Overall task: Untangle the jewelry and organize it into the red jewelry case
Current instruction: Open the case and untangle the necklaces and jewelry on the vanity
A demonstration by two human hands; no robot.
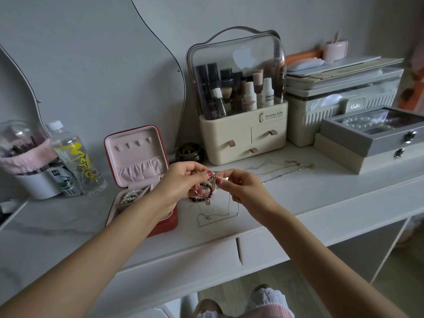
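We see left hand point(181, 180) and right hand point(243, 188) both pinching tangled jewelry point(210, 191) above desk point(298, 198); red jewelry case point(137, 177) open beside.

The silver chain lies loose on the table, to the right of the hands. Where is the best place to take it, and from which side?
Pinch the silver chain near its free end closest to the right hand, coming from above. It lies flat and stretched on the tabletop, apart from the tangle, so a fingertip grip there probably lifts it without catching the thin gold chains behind it.

Red case point(169, 222) — pink lining, perhaps maroon beads point(207, 188)
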